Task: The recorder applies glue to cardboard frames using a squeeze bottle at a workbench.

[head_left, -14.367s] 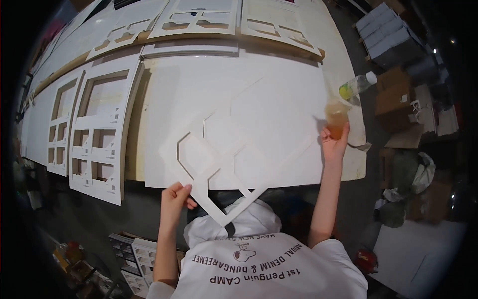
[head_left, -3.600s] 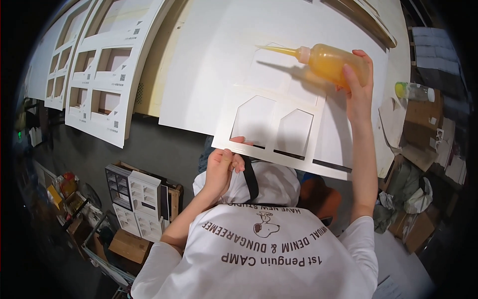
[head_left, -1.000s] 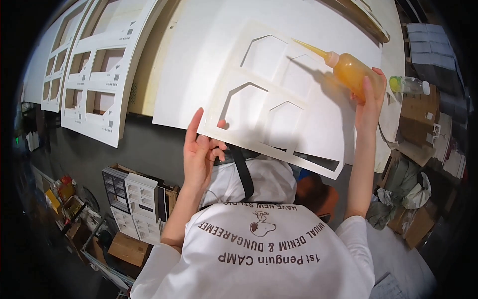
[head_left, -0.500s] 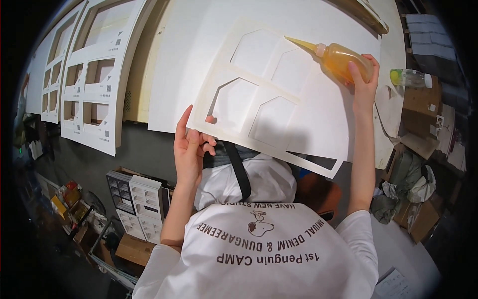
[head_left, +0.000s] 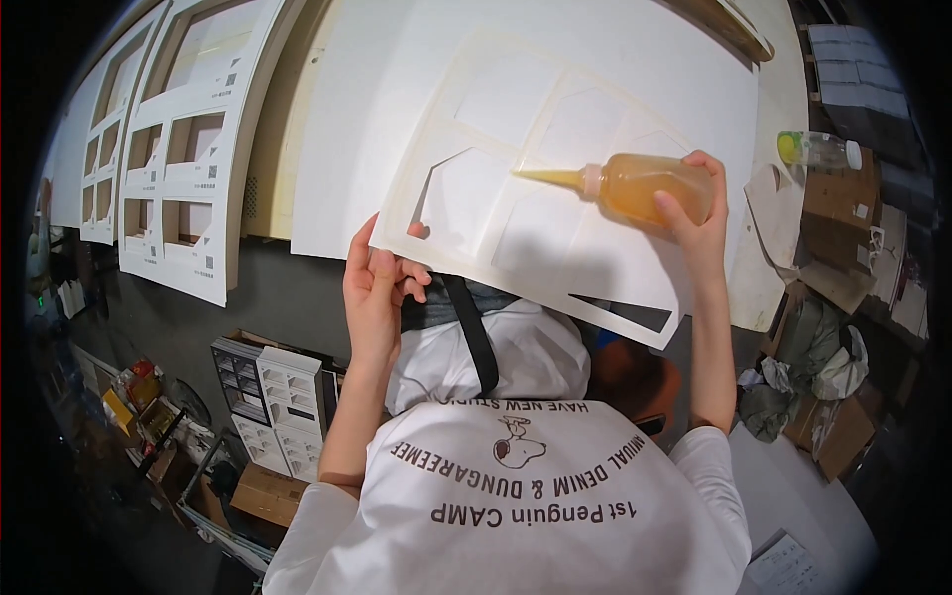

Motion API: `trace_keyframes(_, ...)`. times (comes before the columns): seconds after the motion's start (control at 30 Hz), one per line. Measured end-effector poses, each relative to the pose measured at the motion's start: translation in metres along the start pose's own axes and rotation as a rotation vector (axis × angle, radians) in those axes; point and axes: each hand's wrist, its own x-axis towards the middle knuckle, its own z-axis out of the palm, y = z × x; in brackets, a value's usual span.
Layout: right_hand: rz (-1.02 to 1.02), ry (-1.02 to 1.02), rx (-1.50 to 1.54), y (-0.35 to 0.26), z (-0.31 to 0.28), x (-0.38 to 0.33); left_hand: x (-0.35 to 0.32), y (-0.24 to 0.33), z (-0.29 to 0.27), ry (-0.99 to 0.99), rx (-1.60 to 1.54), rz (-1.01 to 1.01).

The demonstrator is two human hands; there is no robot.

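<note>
A white board (head_left: pixel 466 267) with several cut-out openings lies over the near edge of the worktable, its front corners jutting past it. My left hand (head_left: pixel 375 283) is closed on the board's near left corner, and one fingertip shows through the opening there. My right hand (head_left: pixel 700 213) wraps round the back end of a squeeze bottle (head_left: pixel 645 186) with amber liquid inside. The bottle lies nearly level above the board, its long yellow nozzle (head_left: pixel 550 178) pointing left. The nozzle's tip is at the strip between the openings; whether it touches cannot be made out.
Under the board lies a large white sheet (head_left: pixel 362 129). White panels with square openings (head_left: pixel 177 178) stand at the left. A clear bottle with a green end (head_left: pixel 819 152) and cardboard boxes (head_left: pixel 838 213) are at the right. More printed panels (head_left: pixel 288 412) stand low on the left.
My right hand has brought the squeeze bottle nearer and to the left, its nozzle tip moving from the far bar to the middle strip. My left hand stays at the board's corner.
</note>
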Motion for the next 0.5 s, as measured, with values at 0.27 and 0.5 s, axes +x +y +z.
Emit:
trace_keyframes(0.27, 0.084, -0.199, 0.135, -0.004, 0.014, -0.045, 0.000, 0.000, 0.002, 0.000, 0.011, 0.006)
trace_keyframes(0.5, 0.258, 0.210, 0.570, 0.001, -0.021, -0.043, -0.001, 0.010, 0.011, 0.025, 0.034, 0.174)
